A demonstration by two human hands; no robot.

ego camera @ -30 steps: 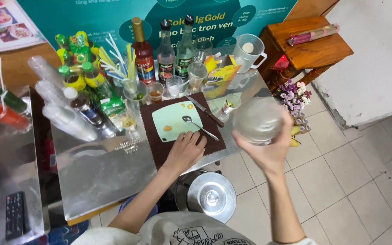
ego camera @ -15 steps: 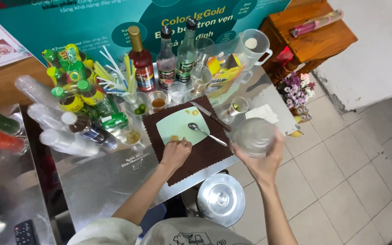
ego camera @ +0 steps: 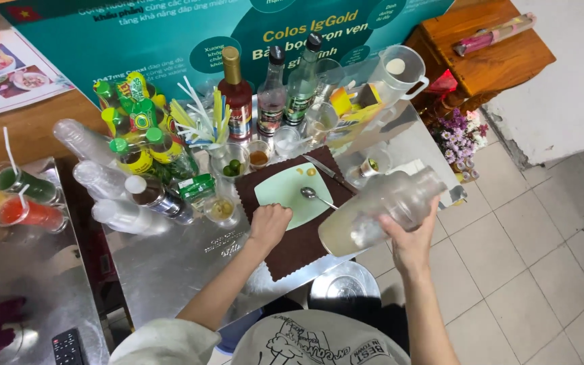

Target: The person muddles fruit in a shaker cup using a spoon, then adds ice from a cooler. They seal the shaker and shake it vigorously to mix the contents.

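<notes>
Wrapped around the clear plastic shaker (ego camera: 380, 211), my right hand (ego camera: 410, 240) held it tilted almost on its side, out over the front edge of the metal counter (ego camera: 170, 267), with a little pale liquid pooled in its lower end. My left hand (ego camera: 270, 225) was closed in a loose fist with nothing in it, and rested on the dark brown mat (ego camera: 292, 247), touching the near edge of the pale green cutting board (ego camera: 285, 192). A metal spoon (ego camera: 315, 197) lay on that board, and a knife (ego camera: 329, 174) lay across the mat just behind it. Near the board stood a small glass of limes (ego camera: 231, 165) and a small cup of amber liquid (ego camera: 259, 157). Behind them, three tall bottles (ego camera: 238, 101) were lined up against the teal poster (ego camera: 190, 34), with a bunch of straws (ego camera: 201, 115) and green-capped bottles (ego camera: 136, 145) to the left. Below the counter edge, between my arms, I could see a round steel lid (ego camera: 343, 290).
</notes>
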